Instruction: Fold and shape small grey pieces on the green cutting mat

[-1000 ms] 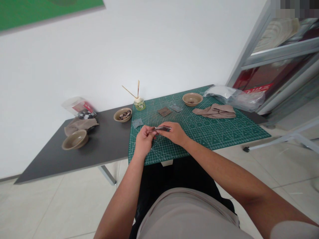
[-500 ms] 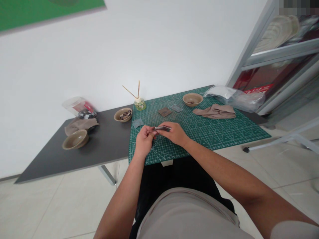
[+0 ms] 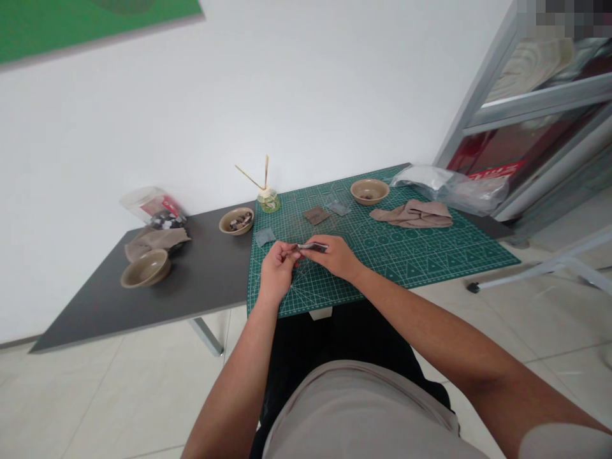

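Observation:
Over the front part of the green cutting mat (image 3: 382, 255) my two hands meet, fingertips nearly touching. My right hand (image 3: 338, 256) is closed on a thin, flat, dark piece with a pale edge (image 3: 315, 246), which looks like a folded sheet. My left hand (image 3: 278, 266) is closed in a pinch at that piece's left end; whatever lies between its fingers is hidden. Just beyond the left hand a small grey square sheet (image 3: 264, 237) rests on the mat. Farther back lie a brown square sheet (image 3: 316, 215) and another grey sheet (image 3: 338, 207).
A bowl of small dark and light pieces (image 3: 236, 231) stands left of the mat, near a reed diffuser (image 3: 268, 201). Farther left are another bowl (image 3: 146, 278), a cloth (image 3: 155, 240) and a clear container (image 3: 148, 203). At right sit a bowl (image 3: 370, 199), crumpled cloth (image 3: 415, 215) and plastic bag (image 3: 454, 185).

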Motion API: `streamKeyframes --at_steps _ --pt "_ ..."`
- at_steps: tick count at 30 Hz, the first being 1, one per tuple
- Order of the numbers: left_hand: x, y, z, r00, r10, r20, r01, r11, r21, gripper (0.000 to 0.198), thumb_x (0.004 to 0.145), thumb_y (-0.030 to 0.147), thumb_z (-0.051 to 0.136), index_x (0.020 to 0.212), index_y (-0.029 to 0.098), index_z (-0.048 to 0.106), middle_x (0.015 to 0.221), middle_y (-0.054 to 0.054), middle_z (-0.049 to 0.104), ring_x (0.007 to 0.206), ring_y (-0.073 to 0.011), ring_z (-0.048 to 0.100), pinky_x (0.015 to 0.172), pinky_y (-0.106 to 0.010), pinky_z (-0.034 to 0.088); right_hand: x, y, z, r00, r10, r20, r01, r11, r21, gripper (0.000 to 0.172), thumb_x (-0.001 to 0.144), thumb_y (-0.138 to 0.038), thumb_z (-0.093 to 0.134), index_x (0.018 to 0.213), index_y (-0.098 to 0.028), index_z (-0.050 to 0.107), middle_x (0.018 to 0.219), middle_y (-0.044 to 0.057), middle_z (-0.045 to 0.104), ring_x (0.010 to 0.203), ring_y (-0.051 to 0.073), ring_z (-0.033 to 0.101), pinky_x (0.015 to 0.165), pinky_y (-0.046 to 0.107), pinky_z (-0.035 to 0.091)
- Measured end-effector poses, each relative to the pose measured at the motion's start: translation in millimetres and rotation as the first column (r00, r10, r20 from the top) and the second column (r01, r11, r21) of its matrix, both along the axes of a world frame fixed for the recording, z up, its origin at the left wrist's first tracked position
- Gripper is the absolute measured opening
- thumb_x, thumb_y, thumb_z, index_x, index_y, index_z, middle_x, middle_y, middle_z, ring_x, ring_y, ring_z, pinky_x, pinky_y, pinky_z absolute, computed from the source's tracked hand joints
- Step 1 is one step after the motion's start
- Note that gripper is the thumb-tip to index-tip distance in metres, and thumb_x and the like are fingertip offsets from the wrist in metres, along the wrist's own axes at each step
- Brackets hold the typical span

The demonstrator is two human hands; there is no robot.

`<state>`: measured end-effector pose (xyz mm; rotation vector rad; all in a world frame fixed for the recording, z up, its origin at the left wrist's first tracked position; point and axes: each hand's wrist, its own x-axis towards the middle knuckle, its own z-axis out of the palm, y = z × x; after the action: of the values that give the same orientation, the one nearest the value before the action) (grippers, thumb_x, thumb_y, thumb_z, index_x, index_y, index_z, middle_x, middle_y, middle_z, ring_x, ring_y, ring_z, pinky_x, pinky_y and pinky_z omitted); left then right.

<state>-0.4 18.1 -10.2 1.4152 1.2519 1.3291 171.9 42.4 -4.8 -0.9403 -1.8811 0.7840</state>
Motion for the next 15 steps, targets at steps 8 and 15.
streamKeyframes --at_steps 8,15 --pt "-1.4 1.7 -2.5 0.999 -0.037 0.013 0.038 0.999 -0.008 0.011 0.076 0.024 0.065 0.08 0.021 0.055 0.068 0.004 0.064 0.059 -0.0116 0.056 0.061 -0.025 0.042 -1.0 2.7 -5.0 0.998 0.03 -0.057 -0.028 0.999 0.039 0.012 0.087 -0.031 0.068 0.092 -0.021 0.074 0.087 0.001 0.073 0.079 0.015 0.065 0.073 0.026 0.045" --pt "-1.4 0.4 -1.4 0.999 -0.038 0.011 0.038 0.999 -0.007 0.011 0.076 0.024 0.064 0.081 0.021 0.056 0.067 0.003 0.064 0.059 -0.0122 0.056 0.06 -0.025 0.042 -0.5 2.2 -4.2 0.998 0.022 -0.065 -0.023 1.0 -0.002 0.008 0.084 -0.027 0.07 0.089 -0.021 0.075 0.084 0.0 0.074 0.077 0.016 0.065 0.072 0.027 0.046"
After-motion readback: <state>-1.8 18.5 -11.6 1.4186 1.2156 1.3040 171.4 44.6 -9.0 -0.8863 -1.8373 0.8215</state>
